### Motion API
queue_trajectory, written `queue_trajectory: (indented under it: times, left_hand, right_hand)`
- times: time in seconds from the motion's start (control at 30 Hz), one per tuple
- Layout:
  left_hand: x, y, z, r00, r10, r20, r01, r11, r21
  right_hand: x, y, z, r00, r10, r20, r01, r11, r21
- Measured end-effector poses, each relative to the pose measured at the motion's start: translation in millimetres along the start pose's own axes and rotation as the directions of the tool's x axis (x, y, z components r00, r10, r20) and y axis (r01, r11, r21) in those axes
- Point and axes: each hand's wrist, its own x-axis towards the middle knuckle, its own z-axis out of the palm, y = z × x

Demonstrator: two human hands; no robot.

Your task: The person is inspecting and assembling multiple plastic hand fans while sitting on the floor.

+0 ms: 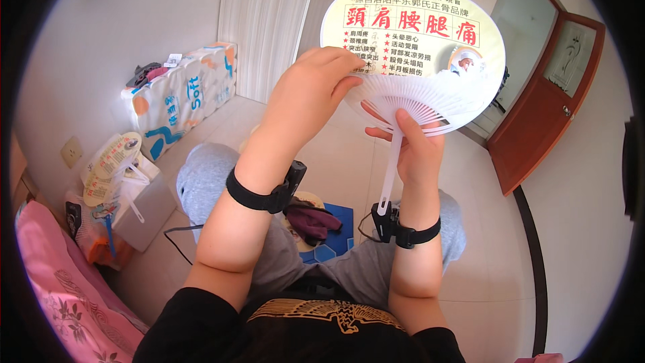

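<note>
door: a reddish-brown wooden door (551, 111) stands ajar at the right, well apart from the person.
bedding side: pink patterned cloth (60, 282) fills the lower left.
wrapped pack: a white plastic-wrapped pack (178, 104) stands against the left wall, dark clothing (144, 74) on top.
held fan: a round printed fan (416, 33) with white ribs is up before the person, above the lap, handle slanting down toward the right wrist.
spare fans: more fans (111, 168) lie at the left, by a white box (160, 214).
right hand: the right hand (422, 151) is clamped on the fan near the top of its handle, thumb in front, fingers behind the ribs.
left hand: the left hand (312, 84) touches the printed face near its left edge; i cannot tell whether it pinches the rim.
wrists: a black strap (250, 196) circles the left one, another band (420, 236) the right.
step: seemingly handling the fan two-handed, its face turned to view.
next move: probably calls for a firm right grip while the left fingers shift or lift, without bending the thin ribs.
</note>
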Motion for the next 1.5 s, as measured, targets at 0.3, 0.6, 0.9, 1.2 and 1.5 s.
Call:
queue_trajectory:
  times: [0.3,0.6,0.9,1.2,1.5]
  left_hand:
    - [-1.8,-2.3,11.4,0.992,-0.03,-0.127,0.035,0.999,0.038]
    - [-7.1,-1.5,21.4,0.976,-0.15,-0.161,0.166,0.982,0.091]
    - [-1.8,-7.3,13.2,0.933,-0.249,-0.258,0.278,0.957,0.08]
    - [3.7,-25.5,-2.1,0.861,-0.444,-0.248,0.437,0.895,-0.087]
    - [60.9,-33.5,-64.0,0.742,-0.641,-0.197,0.448,0.692,-0.566]
  right_hand:
    - [0.3,5.5,-0.5,0.996,0.044,0.079,-0.047,0.998,0.029]
    - [-2.5,8.9,3.1,0.997,0.017,0.079,-0.017,1.0,0.002]
    - [-1.5,8.5,-1.0,0.986,0.046,0.158,-0.037,0.998,-0.055]
    - [4.2,15.1,-2.7,0.978,0.105,0.178,-0.097,0.994,-0.051]
    - [3.5,10.0,-20.2,0.985,0.157,0.071,-0.161,0.985,0.061]
